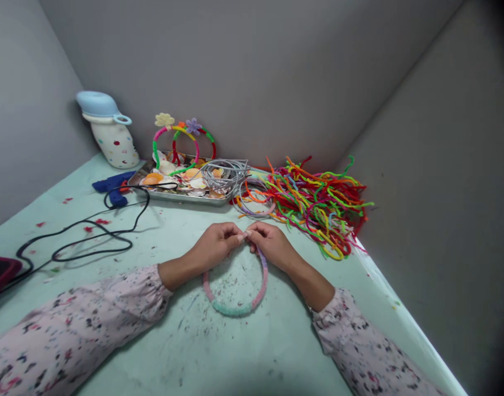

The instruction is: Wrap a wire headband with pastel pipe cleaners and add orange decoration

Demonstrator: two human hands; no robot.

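Note:
A fuzzy pipe-cleaner ring point(234, 309), banded in pink, mint and lilac, rests on the pale green table with its top between my hands. My left hand point(219, 245) is closed in a pinch at the upper end of the ring. Against it, fingertips touching, my right hand point(269, 242) pinches the same spot, where the lilac band comes up. The small join between the fingertips is mostly hidden.
Behind are a metal tray point(186, 197) of shells with flower-topped rings, coiled grey wire point(222, 173), and a heap of pipe cleaners point(317, 198). Leftward are a blue glue gun point(115, 186), black cord point(90, 253), a bottle point(114, 143) and a red-edged device point(2, 272).

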